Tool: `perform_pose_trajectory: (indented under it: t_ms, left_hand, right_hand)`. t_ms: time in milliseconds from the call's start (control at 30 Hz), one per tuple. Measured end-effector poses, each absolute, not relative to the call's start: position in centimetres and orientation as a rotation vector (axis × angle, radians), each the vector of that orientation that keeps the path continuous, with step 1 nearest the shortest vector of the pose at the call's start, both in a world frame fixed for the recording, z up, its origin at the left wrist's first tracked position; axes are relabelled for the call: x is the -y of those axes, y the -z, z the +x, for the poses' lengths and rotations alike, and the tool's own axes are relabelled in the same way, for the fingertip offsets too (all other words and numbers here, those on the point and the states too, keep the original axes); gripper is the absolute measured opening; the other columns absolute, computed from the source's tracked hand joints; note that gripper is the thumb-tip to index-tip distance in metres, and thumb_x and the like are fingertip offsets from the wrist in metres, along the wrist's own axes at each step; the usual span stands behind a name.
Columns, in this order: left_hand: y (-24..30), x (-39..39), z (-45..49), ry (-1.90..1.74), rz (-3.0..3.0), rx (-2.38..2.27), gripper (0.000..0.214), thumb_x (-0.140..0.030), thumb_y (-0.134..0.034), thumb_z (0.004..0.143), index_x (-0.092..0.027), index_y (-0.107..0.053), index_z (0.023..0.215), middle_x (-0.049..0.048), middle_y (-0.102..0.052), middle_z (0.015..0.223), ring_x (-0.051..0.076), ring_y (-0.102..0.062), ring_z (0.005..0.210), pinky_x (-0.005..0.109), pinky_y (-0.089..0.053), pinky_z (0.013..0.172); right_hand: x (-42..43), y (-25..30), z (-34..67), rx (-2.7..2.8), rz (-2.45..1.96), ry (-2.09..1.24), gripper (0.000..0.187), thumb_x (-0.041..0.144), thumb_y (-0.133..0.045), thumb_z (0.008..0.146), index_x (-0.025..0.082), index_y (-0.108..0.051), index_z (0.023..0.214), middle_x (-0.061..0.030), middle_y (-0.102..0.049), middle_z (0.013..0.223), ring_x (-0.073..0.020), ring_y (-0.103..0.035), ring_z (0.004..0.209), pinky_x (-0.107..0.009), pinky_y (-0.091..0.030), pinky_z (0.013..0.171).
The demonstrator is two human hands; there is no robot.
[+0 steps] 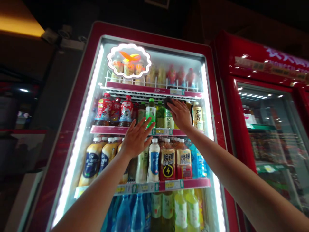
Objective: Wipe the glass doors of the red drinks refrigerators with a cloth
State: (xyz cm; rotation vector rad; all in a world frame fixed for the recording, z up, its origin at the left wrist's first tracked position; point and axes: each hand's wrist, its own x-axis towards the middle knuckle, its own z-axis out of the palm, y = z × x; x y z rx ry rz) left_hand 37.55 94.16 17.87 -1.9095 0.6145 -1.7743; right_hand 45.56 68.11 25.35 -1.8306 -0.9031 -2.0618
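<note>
A lit red drinks fridge [72, 106] with a glass door stands in front of me, its shelves packed with bottles. My left hand [135, 138] lies flat on the glass with fingers spread, over the shelf edge [106, 130] between the second and third rows. My right hand [180, 113] is higher up and to the right, pressing a dark pad or cloth [167, 101] against the glass in front of green-capped bottles [151, 112]. Its fingers are curled over the pad.
A second red fridge [265, 129] stands close on the right. Left of the lit fridge is a dark area with a pale counter edge [26, 196]. Orange energy-drink bottles [167, 162] and blue bottles [125, 212] fill the lower shelves.
</note>
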Motion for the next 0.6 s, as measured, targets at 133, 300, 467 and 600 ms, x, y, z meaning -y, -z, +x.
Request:
perform_pose_trajectory:
  t_ms: [133,300,467,600]
  left_hand:
    - [-17.7,-94.2,37.7,1.787,-1.892,-0.613,0.061,-0.036,-0.045,0.103,-0.026,-0.027,0.161,0.0065,-0.035,0.167,0.026,-0.028,0.156,0.054,-0.020,0.127]
    - [-17.4,-94.3,37.9,1.810,-1.877,-0.608,0.064,-0.036,-0.045,0.103,-0.027,-0.023,0.162,0.0061,-0.034,0.167,0.025,-0.026,0.157,0.055,-0.021,0.127]
    - [-17.4,-94.2,37.8,1.803,-1.893,-0.623,0.065,-0.036,-0.045,0.103,-0.027,-0.021,0.163,0.0065,-0.033,0.168,0.025,-0.025,0.157,0.056,-0.021,0.127]
    - [-17.3,-94.1,37.9,1.807,-1.918,-0.627,0.066,-0.036,-0.045,0.103,-0.028,-0.020,0.163,0.0059,-0.031,0.168,0.025,-0.025,0.157,0.055,-0.020,0.128]
  right_hand:
    - [-64.8,-23.2,46.5,1.190,-1.713,2.090,0.035,0.019,-0.052,0.094,0.029,-0.074,0.119,-0.0011,-0.066,0.140,-0.0247,-0.055,0.136,-0.049,-0.042,0.119]
    - [-65.7,-26.7,47.6,0.809,-1.528,2.113,0.039,0.015,-0.051,0.090,0.026,-0.075,0.119,-0.0060,-0.068,0.135,-0.0278,-0.060,0.128,-0.051,-0.048,0.112]
    - [-70.1,-26.4,45.6,0.889,-1.679,2.113,0.036,0.026,-0.052,0.098,0.026,-0.071,0.129,-0.0064,-0.061,0.147,-0.0291,-0.051,0.138,-0.052,-0.040,0.118]
    - [-68.3,-24.2,45.1,1.126,-1.702,2.096,0.031,0.028,-0.051,0.100,0.029,-0.077,0.116,-0.0038,-0.067,0.138,-0.0248,-0.058,0.129,-0.046,-0.047,0.111]
